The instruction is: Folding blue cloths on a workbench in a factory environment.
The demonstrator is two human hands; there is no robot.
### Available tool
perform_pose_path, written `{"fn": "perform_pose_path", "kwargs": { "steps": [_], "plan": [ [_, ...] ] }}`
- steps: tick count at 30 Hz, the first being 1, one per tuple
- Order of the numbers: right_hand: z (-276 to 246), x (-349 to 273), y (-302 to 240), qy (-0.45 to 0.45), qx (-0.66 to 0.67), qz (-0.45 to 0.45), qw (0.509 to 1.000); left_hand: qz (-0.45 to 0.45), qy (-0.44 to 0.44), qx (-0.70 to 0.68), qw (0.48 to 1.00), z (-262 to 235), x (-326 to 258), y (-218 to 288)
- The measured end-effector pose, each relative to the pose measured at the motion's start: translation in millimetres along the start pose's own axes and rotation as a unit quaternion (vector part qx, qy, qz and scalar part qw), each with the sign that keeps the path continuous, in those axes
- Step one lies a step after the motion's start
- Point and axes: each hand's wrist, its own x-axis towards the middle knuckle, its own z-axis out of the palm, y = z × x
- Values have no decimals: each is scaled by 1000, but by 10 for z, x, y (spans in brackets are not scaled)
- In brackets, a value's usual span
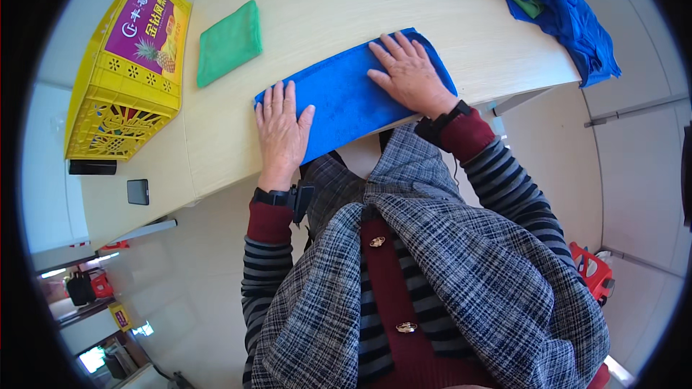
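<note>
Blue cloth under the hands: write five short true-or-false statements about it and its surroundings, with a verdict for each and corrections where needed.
1. The left hand touches the blue cloth. True.
2. The right hand is clenched into a fist. False: its fingers are stretched out on the blue cloth.
3. The green cloth lies on the table, apart from the blue cloth. True.
4. The yellow crate stands to the right of the blue cloth. False: it stands to the left, beyond the green cloth.
5. Both hands are on the green cloth. False: both are on the blue one.
</note>
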Motion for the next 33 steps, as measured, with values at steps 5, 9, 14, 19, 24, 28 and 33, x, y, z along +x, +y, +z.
{"fn": "perform_pose_path", "kwargs": {
  "steps": [5, 9, 14, 19, 24, 28, 33],
  "plan": [
    [-23, -32, 267, -10, -30, 41, 999, -87, 4, 26, 996, -76, -42, -151],
    [-48, -145, 318, -8, -45, 91, 995, -206, -32, 6, 978, -274, -18, -106],
    [-168, -212, -114, 22, -52, 44, 997, -285, -64, -39, 956, -282, 47, -127],
    [-138, -299, -679, -1, 13, -64, 998, -313, 12, -407, 858, -114, -30, -534],
    [-174, -353, -875, -56, 33, -81, 995, -311, 10, -611, 728, -367, -88, -666],
    [-154, -318, -1031, -82, 2, -96, 992, -355, -6, -683, 638, -739, 23, -600],
    [-73, -286, -1198, -65, 14, -122, 990, -311, 14, -710, 631, -1035, 331, -445]
  ]
}}
